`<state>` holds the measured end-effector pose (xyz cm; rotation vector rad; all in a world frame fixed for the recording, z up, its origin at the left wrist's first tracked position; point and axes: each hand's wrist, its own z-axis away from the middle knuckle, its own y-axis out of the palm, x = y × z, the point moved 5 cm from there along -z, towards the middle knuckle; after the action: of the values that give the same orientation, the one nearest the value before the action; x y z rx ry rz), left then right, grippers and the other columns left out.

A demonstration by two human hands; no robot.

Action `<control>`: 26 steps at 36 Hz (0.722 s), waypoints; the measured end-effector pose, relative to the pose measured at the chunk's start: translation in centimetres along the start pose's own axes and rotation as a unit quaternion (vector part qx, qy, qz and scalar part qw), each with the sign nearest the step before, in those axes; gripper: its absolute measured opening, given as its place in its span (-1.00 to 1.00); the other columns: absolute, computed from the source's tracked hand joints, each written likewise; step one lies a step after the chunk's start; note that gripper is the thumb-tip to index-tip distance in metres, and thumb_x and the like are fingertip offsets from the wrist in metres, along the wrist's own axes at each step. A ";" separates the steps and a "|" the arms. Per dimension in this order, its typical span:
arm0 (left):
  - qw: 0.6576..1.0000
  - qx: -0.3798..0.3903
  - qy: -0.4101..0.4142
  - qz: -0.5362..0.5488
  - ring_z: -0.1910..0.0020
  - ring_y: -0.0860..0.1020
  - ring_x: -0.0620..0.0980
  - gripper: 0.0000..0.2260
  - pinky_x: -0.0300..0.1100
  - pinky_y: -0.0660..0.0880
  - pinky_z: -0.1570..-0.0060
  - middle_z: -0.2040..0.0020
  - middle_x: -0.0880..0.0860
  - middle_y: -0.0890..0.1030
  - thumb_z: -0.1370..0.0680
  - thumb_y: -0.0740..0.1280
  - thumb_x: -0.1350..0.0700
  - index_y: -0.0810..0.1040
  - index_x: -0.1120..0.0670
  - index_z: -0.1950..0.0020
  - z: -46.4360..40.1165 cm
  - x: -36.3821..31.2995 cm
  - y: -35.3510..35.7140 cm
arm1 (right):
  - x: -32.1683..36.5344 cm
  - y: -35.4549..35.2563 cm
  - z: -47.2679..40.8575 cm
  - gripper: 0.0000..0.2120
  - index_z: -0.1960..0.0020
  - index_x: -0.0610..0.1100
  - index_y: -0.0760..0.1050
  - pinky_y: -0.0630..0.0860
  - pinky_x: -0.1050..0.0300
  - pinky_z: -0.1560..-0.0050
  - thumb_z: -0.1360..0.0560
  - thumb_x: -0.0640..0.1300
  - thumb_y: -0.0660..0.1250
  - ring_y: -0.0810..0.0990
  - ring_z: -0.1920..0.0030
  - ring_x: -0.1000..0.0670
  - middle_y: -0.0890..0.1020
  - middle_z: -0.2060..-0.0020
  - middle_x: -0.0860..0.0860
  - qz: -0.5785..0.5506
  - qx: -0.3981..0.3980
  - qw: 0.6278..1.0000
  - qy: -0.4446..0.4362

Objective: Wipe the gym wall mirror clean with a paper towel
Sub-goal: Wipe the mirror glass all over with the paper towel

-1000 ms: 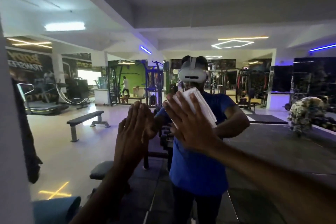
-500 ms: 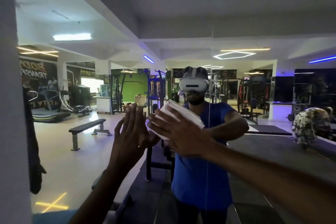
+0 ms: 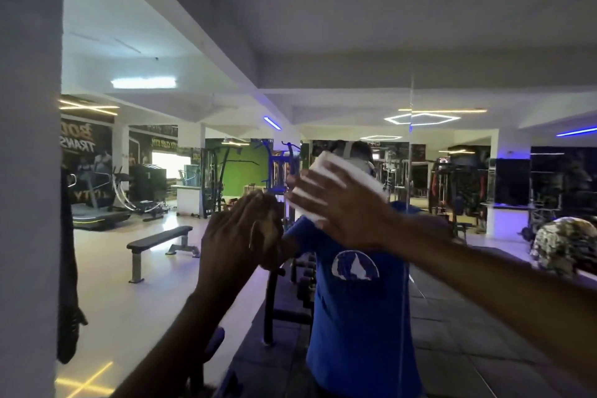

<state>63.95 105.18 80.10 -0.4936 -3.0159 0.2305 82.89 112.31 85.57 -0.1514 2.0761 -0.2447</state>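
Moved: since half a second ago the paper towel has travelled up the glass towards 1 o'clock and now covers the reflected headset; the left hand has kept its place.
Paper towel: a white folded wad, somewhat blurred, its long axis tilted from 10 o'clock down to 4 o'clock, pressed flat against the mirror.
Right hand: spread over the towel with straight fingers, pushing it onto the glass rather than clenching it; the arm comes in from 4 o'clock.
Mirror: fills the view ahead, with a vertical panel seam just right of the towel; unwiped glass lies on towards 3 o'clock beyond that seam.
Left hand: at 9 o'clock of the towel and slightly lower, fingers straight, holding nothing, seemingly braced flat on the glass.
Nearer hand: the right, already on the towel, so I judge the next stroke is its to make.
Surface: no clear streaks show from here.
Surroundings: a white pillar at far 9 o'clock; a reflected bench.
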 end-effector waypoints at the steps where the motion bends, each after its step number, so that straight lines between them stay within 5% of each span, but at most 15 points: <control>1: 1.000 0.003 0.011 -0.005 -0.18 0.68 0.29 -0.53 0.16 0.60 -0.08 -0.35 0.25 0.62 -0.53 0.32 0.11 0.46 0.16 -0.44 -0.5 0.5 0.0 | -2.2 -0.5 -0.4 -0.39 -0.73 -0.03 0.08 -0.16 -0.36 -0.66 -0.73 0.13 0.02 0.10 -0.69 -0.19 0.13 -0.70 -0.11 0.022 -0.006 1.000 -0.005; 4: 0.998 0.044 0.002 -0.048 -0.46 0.46 0.36 -0.37 0.20 0.45 -0.35 -0.52 0.34 0.41 -0.56 0.18 -0.04 0.31 0.25 -0.57 -1.6 2.3 1.5 | -10.2 -3.1 -1.2 -0.35 -0.70 -0.10 0.11 -0.01 -0.35 -0.63 -0.70 0.09 0.18 0.16 -0.66 -0.23 0.16 -0.67 -0.17 0.073 -0.056 0.981 0.169; 6: 0.988 0.118 -0.051 -0.085 -0.61 0.24 0.31 -0.21 0.22 0.31 -0.45 -0.63 0.33 0.20 -0.57 0.14 -0.20 0.20 0.32 -0.64 -2.2 3.3 3.0 | -13.1 -4.5 -1.0 -0.33 -0.72 -0.08 0.03 -0.07 -0.33 -0.65 -0.71 0.08 0.17 0.07 -0.69 -0.23 0.06 -0.70 -0.16 0.032 -0.100 0.927 0.359; 8: 0.979 0.158 -0.062 -0.116 -0.65 0.14 0.28 -0.11 0.27 0.32 -0.45 -0.66 0.32 0.12 -0.56 0.06 -0.31 0.13 0.33 -0.65 -1.8 4.1 4.6 | -10.4 -4.4 -1.8 -0.31 -0.74 -0.08 -0.06 -0.21 -0.30 -0.66 -0.71 0.12 0.07 -0.05 -0.71 -0.22 -0.06 -0.72 -0.15 0.000 -0.124 0.880 0.458; 10: 0.979 0.152 -0.058 -0.124 -0.66 0.15 0.25 -0.11 0.23 0.33 -0.45 -0.67 0.30 0.12 -0.55 0.13 -0.31 0.13 0.32 -0.65 -1.3 4.7 5.3 | -3.9 -2.8 -4.1 -0.26 -0.73 -0.12 -0.02 -0.23 -0.32 -0.66 -0.66 0.12 0.12 -0.07 -0.71 -0.24 -0.05 -0.71 -0.16 -0.028 -0.113 0.910 0.399; 12: 0.983 0.132 -0.046 -0.122 -0.66 0.16 0.22 -0.12 0.15 0.27 -0.45 -0.67 0.29 0.13 -0.55 0.18 -0.30 0.16 0.32 -0.65 -0.9 5.0 5.3 | 1.5 -1.3 -5.9 -0.26 -0.73 -0.12 0.04 -0.19 -0.35 -0.65 -0.65 0.11 0.18 -0.03 -0.71 -0.24 0.03 -0.71 -0.15 -0.043 -0.071 0.967 0.239; 16: 0.989 0.094 -0.020 -0.114 -0.62 0.24 0.24 -0.12 0.07 0.20 -0.44 -0.64 0.31 0.22 -0.57 0.06 -0.34 0.25 0.35 -0.61 -0.5 5.2 4.7 | -2.0 -1.4 -6.8 -0.38 -0.72 -0.05 0.13 -0.08 -0.35 -0.66 -0.71 0.13 0.04 0.13 -0.68 -0.21 0.17 -0.69 -0.13 0.031 -0.029 0.999 0.013; 18: 0.989 0.097 -0.017 -0.114 -0.66 0.14 0.21 -0.14 0.06 0.15 -0.50 -0.67 0.28 0.14 -0.63 -0.07 -0.36 0.17 0.32 -0.65 -0.3 5.7 5.2 | -7.0 -2.1 -7.1 -0.37 -0.72 -0.05 0.11 -0.06 -0.35 -0.66 -0.71 0.13 0.06 0.14 -0.68 -0.21 0.16 -0.69 -0.15 0.066 -0.038 0.996 0.049; 21: 0.987 0.123 -0.035 -0.101 -0.71 -0.12 0.12 -0.12 0.05 -0.02 -0.60 -0.72 0.19 -0.11 -0.62 -0.04 -0.39 -0.11 0.21 -0.70 0.1 6.8 6.7 | -11.6 -4.0 -5.9 -0.33 -0.74 -0.03 -0.03 -0.16 -0.27 -0.67 -0.72 0.10 0.12 0.02 -0.71 -0.18 0.07 -0.71 -0.15 0.040 -0.082 0.953 0.288; 23: 0.986 0.135 -0.047 -0.083 -0.70 -0.19 0.09 -0.08 0.10 -0.01 -0.64 -0.72 0.16 -0.19 -0.60 0.09 -0.37 -0.25 0.15 -0.69 0.1 7.0 7.3 | -8.4 -4.0 -5.3 -0.33 -0.74 -0.06 -0.10 -0.24 -0.26 -0.67 -0.72 0.10 0.04 -0.08 -0.71 -0.18 -0.05 -0.72 -0.14 0.016 -0.121 0.903 0.411; 24: 0.987 0.136 -0.047 -0.075 -0.70 -0.19 0.09 -0.08 0.12 0.01 -0.64 -0.71 0.16 -0.20 -0.59 0.12 -0.35 -0.27 0.14 -0.68 0.2 7.0 7.4 | -5.1 -3.3 -5.1 -0.31 -0.74 -0.09 -0.09 -0.25 -0.28 -0.66 -0.70 0.10 0.05 -0.10 -0.71 -0.19 -0.07 -0.72 -0.14 0.001 -0.130 0.897 0.423; 26: 0.988 0.129 -0.037 -0.069 -0.70 -0.18 0.09 -0.08 0.10 0.00 -0.65 -0.72 0.16 -0.17 -0.60 0.14 -0.35 -0.23 0.15 -0.70 0.3 7.2 7.4 | 2.4 -1.0 -4.9 -0.25 -0.74 -0.11 -0.03 -0.17 -0.34 -0.66 -0.64 0.08 0.14 -0.10 -0.71 -0.20 -0.03 -0.72 -0.13 -0.054 -0.093 0.940 0.323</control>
<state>59.45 114.35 78.96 -0.2568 -3.0106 0.6326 77.44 111.35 86.10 -0.3358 2.7519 -0.1769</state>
